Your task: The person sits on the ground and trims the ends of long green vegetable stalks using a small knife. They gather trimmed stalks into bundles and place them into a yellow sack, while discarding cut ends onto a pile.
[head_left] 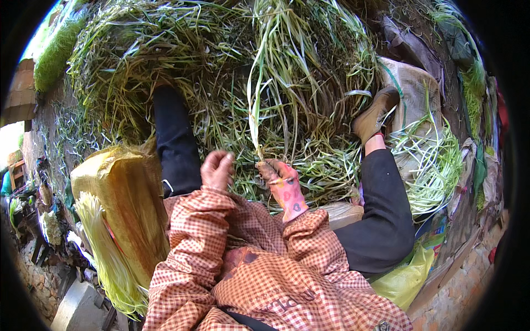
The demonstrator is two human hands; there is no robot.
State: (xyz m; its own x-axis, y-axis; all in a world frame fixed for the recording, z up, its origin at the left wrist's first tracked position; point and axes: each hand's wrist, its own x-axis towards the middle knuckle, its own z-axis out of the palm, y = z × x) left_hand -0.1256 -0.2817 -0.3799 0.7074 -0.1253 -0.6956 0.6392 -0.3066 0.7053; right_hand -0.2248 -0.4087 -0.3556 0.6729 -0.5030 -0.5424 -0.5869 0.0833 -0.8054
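My right hand (282, 184), in a pink patterned fabric glove with the fingertips showing, grips the lower end of a long-leaved, garlic-like plant (256, 124). Its pale stalk and leaves stretch away from me over a heap of similar plants (306, 78). To the left, my bare left hand (218, 169) hovers in front of my torso. Its fingers are curled in with the thumb against them, and nothing is visible in its grasp. A small gap separates it from the plant's base.
A yellow woven sack (124, 198) stands left, with a bundle of pale stems (109, 252) against it. Loose pale green stalks (434, 165) lie at right on a light sack (418, 91). My legs spread either side of the leaf litter. A yellow plastic bag (408, 277) lies lower right.
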